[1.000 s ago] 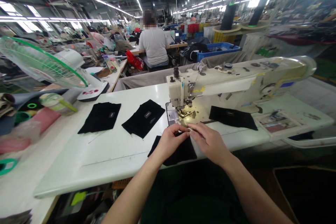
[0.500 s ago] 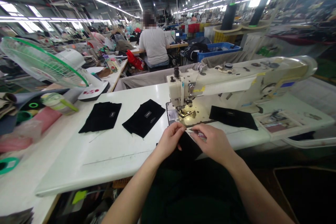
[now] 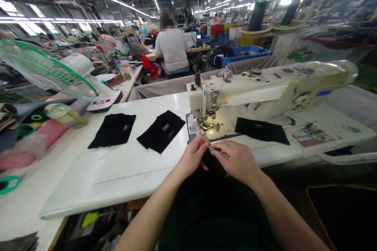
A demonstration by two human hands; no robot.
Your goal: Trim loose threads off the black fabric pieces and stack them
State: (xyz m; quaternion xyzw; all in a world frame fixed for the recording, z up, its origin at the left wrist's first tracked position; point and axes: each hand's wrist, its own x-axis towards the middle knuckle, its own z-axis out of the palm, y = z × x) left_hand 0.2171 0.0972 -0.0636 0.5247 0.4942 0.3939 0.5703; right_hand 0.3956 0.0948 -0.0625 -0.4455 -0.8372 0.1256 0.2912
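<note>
My left hand (image 3: 194, 155) pinches the upper edge of a black fabric piece (image 3: 214, 164) in front of the sewing machine (image 3: 203, 104). Close beside it, my right hand (image 3: 235, 158) is closed on a small metal tool (image 3: 219, 151), its tip at the left fingertips; the tool's exact kind is unclear. Two stacks of black pieces with small labels, a left one (image 3: 113, 131) and a middle one (image 3: 161, 131), lie on the white table (image 3: 123, 172). Another black labelled piece (image 3: 261, 130) lies right of the needle area.
A green-rimmed fan (image 3: 59, 70) stands at the left, near a jar (image 3: 63, 114) and pink plastic bundles (image 3: 50, 132). A parts tray (image 3: 313, 135) is set into the table's right side. Beyond the table, a person in a grey shirt (image 3: 172, 49) sits near a blue crate (image 3: 246, 55).
My right hand has moved slightly left, bringing the metal tool's tip to the left fingertips. The left hand keeps its pinch on the black fabric.
</note>
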